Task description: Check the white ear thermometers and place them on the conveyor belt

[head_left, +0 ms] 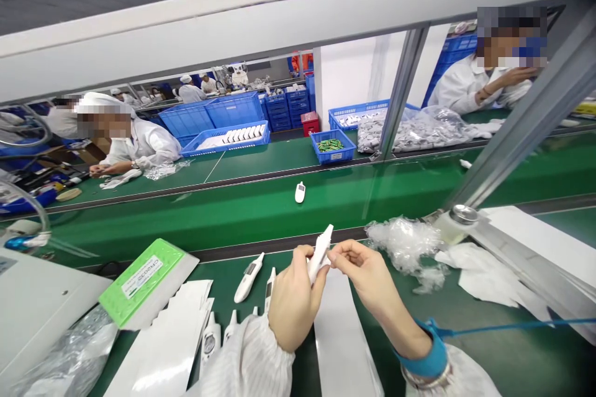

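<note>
My left hand (292, 299) is wrapped around the lower end of a white pen-shaped thermometer (321, 250), which points up and away from me. My right hand (363, 273) pinches the same thermometer at its side with thumb and forefinger; a blue strap (426, 356) with a blue cord circles that wrist. Several more white thermometers (248, 276) lie on the green bench just left of my hands. One white thermometer (300, 192) rests alone on the green conveyor belt (233, 214) beyond.
A green and white box (142, 279) and white sheets (162, 347) lie at the left. Crumpled clear bags (405, 245) and white paper (484, 276) sit at the right, beside a slanted metal frame post (516, 130). Blue crates (333, 146) and people in white coats are across the belt.
</note>
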{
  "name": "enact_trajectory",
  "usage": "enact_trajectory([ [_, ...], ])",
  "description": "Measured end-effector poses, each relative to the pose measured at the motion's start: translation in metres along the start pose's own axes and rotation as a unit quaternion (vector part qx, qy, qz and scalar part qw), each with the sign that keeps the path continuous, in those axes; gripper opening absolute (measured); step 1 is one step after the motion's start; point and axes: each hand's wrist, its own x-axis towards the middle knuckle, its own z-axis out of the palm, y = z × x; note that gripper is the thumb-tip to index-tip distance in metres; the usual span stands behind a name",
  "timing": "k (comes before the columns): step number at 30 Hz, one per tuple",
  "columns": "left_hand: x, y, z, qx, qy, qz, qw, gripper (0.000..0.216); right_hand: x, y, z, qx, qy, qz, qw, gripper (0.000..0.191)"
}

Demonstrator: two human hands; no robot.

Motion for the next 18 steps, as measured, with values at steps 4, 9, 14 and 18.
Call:
enact_trajectory([
  [4, -0.001, 0.006, -0.002, -0.136, -0.063, -0.055, 0.987, 0.048, -0.007, 0.001, 0.005, -0.074, -0.002, -0.055, 0.996, 0.012],
  [9, 0.011, -0.001, 0.005, -0.219, -0.074, -0.097, 0.968, 0.068, -0.03, -0.006, 0.012, -0.153, -0.008, -0.148, 0.977, 0.011],
  [14, 0.017, -0.009, 0.002, -0.385, -0.081, -0.176, 0.902, 0.061, -0.027, -0.023, -0.029, -0.234, 0.101, -0.251, 0.934, 0.009],
  [18, 0.007, -0.004, -0.009, -0.406, -0.09, -0.166, 0.894, 0.062, 0.006, -0.009, -0.099, -0.306, 0.303, -0.17, 0.886, 0.017],
])
